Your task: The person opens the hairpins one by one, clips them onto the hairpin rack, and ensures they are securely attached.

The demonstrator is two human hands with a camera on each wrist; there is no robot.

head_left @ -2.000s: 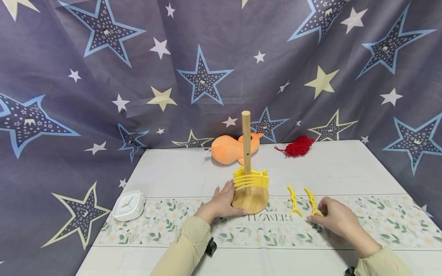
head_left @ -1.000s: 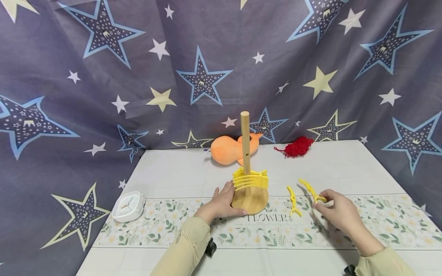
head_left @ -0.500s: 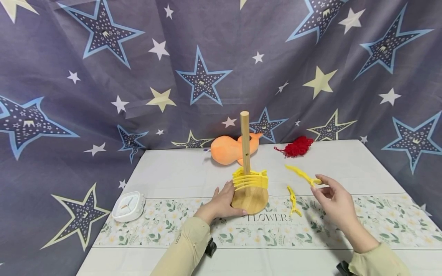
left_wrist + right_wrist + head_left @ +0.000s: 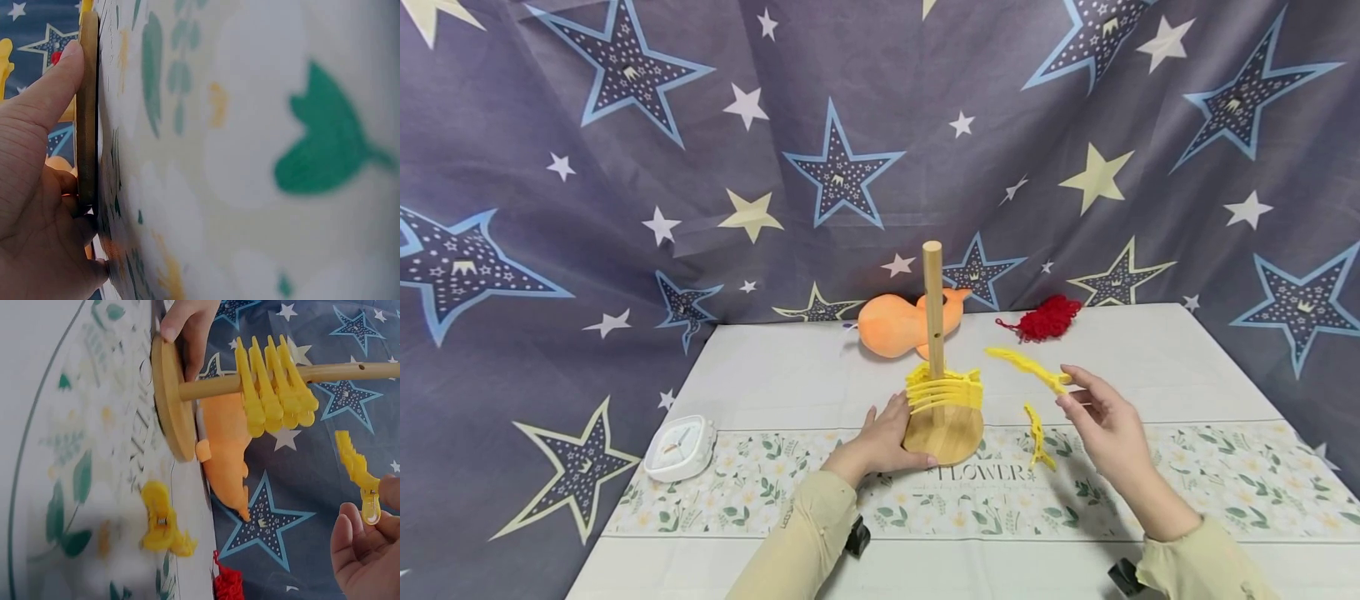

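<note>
A wooden stand (image 4: 933, 317) has an upright post on a round base, with several yellow hair clips (image 4: 275, 387) on the post, low down. My left hand (image 4: 883, 442) grips the base's left edge, thumb at the front; the left wrist view shows the thumb (image 4: 62, 72) against the rim. Right of the stand, my right hand (image 4: 1108, 425) pinches another yellow hair clip (image 4: 1028, 364) by its handle end, raised above the table, its long end pointing left toward the post. One more yellow hair clip (image 4: 1037, 436) lies on the table between the stand and my right hand.
Behind the stand lies an orange plush toy (image 4: 891, 327). A red bundle of yarn (image 4: 1051, 318) is at the back right, and a white clock (image 4: 680, 447) at the left. A starry curtain (image 4: 850, 67) hangs behind the table.
My right hand has picked up the right-hand hair clip from the table and carried it up and left toward the stand, its tip turning leftward. My left hand stays on the base.
</note>
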